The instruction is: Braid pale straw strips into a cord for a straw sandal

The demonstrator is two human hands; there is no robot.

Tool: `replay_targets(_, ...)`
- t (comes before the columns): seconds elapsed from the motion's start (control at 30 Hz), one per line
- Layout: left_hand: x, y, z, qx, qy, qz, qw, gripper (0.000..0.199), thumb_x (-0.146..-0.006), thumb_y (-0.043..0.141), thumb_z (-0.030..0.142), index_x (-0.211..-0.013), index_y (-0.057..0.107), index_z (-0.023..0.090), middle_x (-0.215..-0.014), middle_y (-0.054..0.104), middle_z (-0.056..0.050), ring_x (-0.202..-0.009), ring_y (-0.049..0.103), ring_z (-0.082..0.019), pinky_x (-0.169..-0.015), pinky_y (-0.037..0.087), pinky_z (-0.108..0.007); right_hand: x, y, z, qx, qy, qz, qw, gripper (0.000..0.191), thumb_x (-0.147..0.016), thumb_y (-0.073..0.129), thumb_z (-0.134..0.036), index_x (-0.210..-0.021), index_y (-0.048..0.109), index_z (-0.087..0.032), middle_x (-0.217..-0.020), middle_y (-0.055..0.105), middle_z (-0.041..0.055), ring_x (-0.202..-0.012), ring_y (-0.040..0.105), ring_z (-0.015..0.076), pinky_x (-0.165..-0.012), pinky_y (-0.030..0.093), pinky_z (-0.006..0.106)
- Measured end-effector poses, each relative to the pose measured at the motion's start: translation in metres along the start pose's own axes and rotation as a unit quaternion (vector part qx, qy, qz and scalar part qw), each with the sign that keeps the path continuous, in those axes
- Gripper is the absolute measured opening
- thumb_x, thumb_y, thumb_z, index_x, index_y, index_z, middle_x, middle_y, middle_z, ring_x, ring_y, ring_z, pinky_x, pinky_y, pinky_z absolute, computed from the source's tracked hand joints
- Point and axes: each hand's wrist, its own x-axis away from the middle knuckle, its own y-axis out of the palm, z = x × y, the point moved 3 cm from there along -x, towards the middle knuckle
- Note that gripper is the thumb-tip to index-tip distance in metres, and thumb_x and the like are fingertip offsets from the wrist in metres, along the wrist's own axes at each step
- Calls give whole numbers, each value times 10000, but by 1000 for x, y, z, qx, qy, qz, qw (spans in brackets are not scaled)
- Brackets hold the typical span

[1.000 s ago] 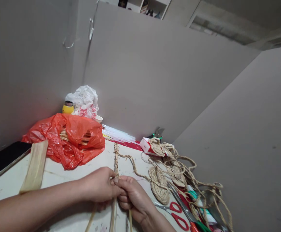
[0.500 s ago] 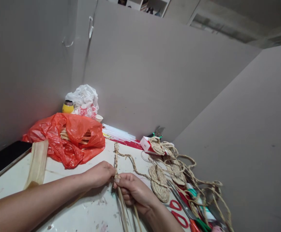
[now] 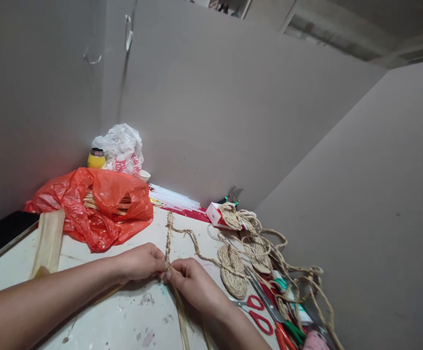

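Pinching between thumb and fingers of both the left hand (image 3: 143, 261) and the right hand (image 3: 190, 279) the lower end of a narrow tan braid of twisted plant fibre (image 3: 169, 236), with both grips closed and the fingertips close together on it. Cannot tell exactly how the strands lie under the fingers. Have the braid lengthwise on a flat white worktable with dark and pinkish stains (image 3: 124, 316), in front of the hands, with loose straw-coloured strands (image 3: 181, 316) trailing below the right hand. Can see near the braid's far end a thin wavy tan cord (image 3: 198, 250), running rightward across an oval coiled tan mat (image 3: 231, 283).

Can see beside the right forearm steel scissors with red loop handles (image 3: 252, 313), then long steel shears with green and orange handles (image 3: 275, 313), and past these a loose heap of tan plaited cord and coiled mats (image 3: 258, 255). Can make out beyond the left forearm a broad flat strip of pale dried leaf (image 3: 47, 243), near a crumpled orange-red plastic bag (image 3: 69, 194) with straw-coloured strips showing through its opening. Can find farther back a yellow jar with a dark top (image 3: 96, 159), just beside a crumpled white plastic bag with red print (image 3: 120, 143), and a bundle of slim translucent white sticks (image 3: 175, 197)
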Motion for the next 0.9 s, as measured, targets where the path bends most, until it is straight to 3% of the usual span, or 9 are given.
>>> replay_targets(0.13, 1, 1, 1, -14, 29, 27, 999, 235, -661, 538, 360, -557, 532, 149, -456, 397, 63, -443, 277, -71, -460, 181, -236, 6, -8, -3, 84, -17, 51, 995, 255, -806, 477, -273, -587, 505, -146, -551, 362, -36, -546, 312, 91, -485, 233, 215)
replay_targets(0.27, -3, 2, -5, -19, 52, 44, 998, 258, -664, 535, 377, -555, 547, 143, -470, 429, 54, -457, 301, -72, -464, 202, -232, 8, -8, -9, 79, -10, 55, 995, 250, -795, 447, -233, -567, 500, -146, -529, 372, -35, -535, 326, 92, -479, 239, 212)
replay_targets(0.4, 1, 4, -5, 18, 18, 39, 999, 181, -645, 520, 306, -532, 503, 166, -415, 359, 70, -381, 233, -62, -410, 134, -246, 9, 11, -9, 6, 50, 9, 999, 270, -833, 418, -322, -625, 496, -168, -434, 393, -55, -389, 354, 83, -407, 230, 205)
replay_targets(0.5, 7, 5, 1, 73, -13, 5, 997, 243, -655, 535, 329, -491, 429, 184, -384, 303, 83, -329, 187, -50, -382, 96, -247, 12, 28, -2, -21, 92, -20, 995, 295, -856, 370, -361, -642, 471, -186, -417, 478, -31, -315, 421, 104, -363, 255, 205)
replay_targets(0.63, 10, 6, 4, 121, -11, -11, 993, 313, -612, 628, 380, -496, 416, 181, -394, 318, 89, -325, 193, -34, -371, 80, -233, 21, 32, -9, 81, -5, 49, 995, 282, -829, 432, -270, -569, 479, -171, -499, 550, 16, -463, 501, 111, -437, 308, 199)
replay_targets(0.8, 8, 6, 4, 162, 4, -36, 986, 266, -539, 693, 327, -530, 474, 175, -374, 310, 98, -325, 197, -32, -366, 84, -228, 31, 15, -23, 40, -12, -27, 999, 417, -848, 473, -449, -541, 492, -167, -458, 505, 2, -420, 429, 98, -426, 297, 214)
replay_targets(0.9, 10, 4, 6, 189, 8, -53, 980, 291, -527, 711, 325, -531, 461, 176, -377, 302, 98, -338, 196, -30, -382, 72, -226, 24, -10, -20, -13, -29, 113, 993, 456, -815, 500, -557, -589, 524, -162, -458, 487, -5, -439, 439, 106, -445, 332, 219)
